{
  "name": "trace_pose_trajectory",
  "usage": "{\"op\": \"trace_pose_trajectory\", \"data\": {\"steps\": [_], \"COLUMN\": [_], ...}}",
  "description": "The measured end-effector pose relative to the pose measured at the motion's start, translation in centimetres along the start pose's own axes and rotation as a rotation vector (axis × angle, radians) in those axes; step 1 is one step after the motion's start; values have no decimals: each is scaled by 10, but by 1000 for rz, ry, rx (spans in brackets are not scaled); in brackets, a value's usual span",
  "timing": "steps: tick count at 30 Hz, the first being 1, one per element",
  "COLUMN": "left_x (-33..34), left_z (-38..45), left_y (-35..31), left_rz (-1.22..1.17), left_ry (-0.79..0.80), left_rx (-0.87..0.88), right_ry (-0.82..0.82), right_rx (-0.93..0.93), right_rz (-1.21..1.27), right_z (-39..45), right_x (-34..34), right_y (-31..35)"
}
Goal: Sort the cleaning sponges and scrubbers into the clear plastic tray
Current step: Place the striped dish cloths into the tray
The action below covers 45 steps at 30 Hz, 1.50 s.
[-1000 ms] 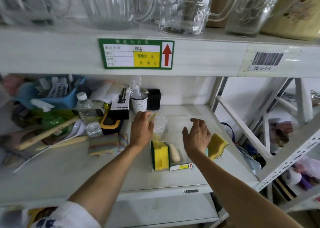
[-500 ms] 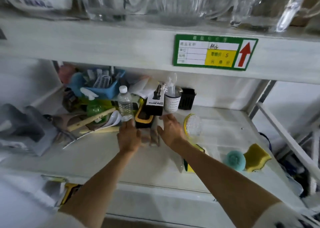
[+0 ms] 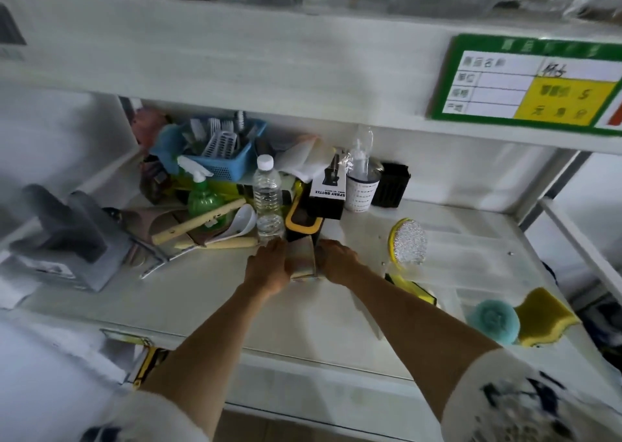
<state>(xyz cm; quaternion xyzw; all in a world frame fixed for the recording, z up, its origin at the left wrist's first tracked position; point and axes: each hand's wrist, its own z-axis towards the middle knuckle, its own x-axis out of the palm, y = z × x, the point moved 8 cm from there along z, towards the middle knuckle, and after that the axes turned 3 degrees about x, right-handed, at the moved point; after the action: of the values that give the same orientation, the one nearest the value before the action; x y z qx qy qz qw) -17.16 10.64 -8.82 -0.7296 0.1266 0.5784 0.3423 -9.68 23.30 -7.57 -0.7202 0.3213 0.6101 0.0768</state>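
Both hands have closed in since a moment ago — my left hand (image 3: 269, 266) and right hand (image 3: 336, 260) now clamp the striped sponge (image 3: 303, 260) between them, and the water bottle (image 3: 268, 199) just beyond my left fingers could topple if I lift carelessly toward the tray (image 3: 471, 273) to my right.

The white shelf (image 3: 208, 293) carries a water bottle (image 3: 268, 199), a teal scrubber (image 3: 494, 320) touching a yellow sponge (image 3: 545, 317), a clear tray (image 3: 471, 263), and perhaps wooden handles (image 3: 198, 221), blurred.
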Motion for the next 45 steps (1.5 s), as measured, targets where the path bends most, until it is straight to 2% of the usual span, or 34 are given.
{"op": "trace_pose_trajectory", "data": {"steps": [4,8,11,14,18,23,26,29,35,39,45], "left_x": [1,-6,-9,-11,-9,-5,-10,-17,-38,-65,-82], "left_z": [3,-1,-5,-10,-19,-36,-45,-52,-67,-76,-67], "left_y": [2,2,7,11,15,17,23,27,30,12,-37], "left_rz": [127,142,210,211,128,-102,-226,-323,-595,-711,-774], "left_ry": [58,68,41,3,-27,-41,-102,-176,-379,-553,-619], "left_rx": [21,44,40,32,23,-19,-51,-73,-127,-105,8], "right_ry": [69,59,68,63,32,-14,42,19,-135,-277,-521], "right_rx": [-16,0,-18,-30,-32,-42,-72,-61,61,47,7], "right_rz": [-109,-228,-359,-378,-245,-78,-23,108,424,586,695], "right_z": [6,10,10,10,4,-5,-10,-15,-33,-51,-80], "right_x": [8,8,11,13,12,6,7,-1,-33,-63,-109], "right_y": [1,-2,0,1,3,5,4,2,-1,-4,-32]}}
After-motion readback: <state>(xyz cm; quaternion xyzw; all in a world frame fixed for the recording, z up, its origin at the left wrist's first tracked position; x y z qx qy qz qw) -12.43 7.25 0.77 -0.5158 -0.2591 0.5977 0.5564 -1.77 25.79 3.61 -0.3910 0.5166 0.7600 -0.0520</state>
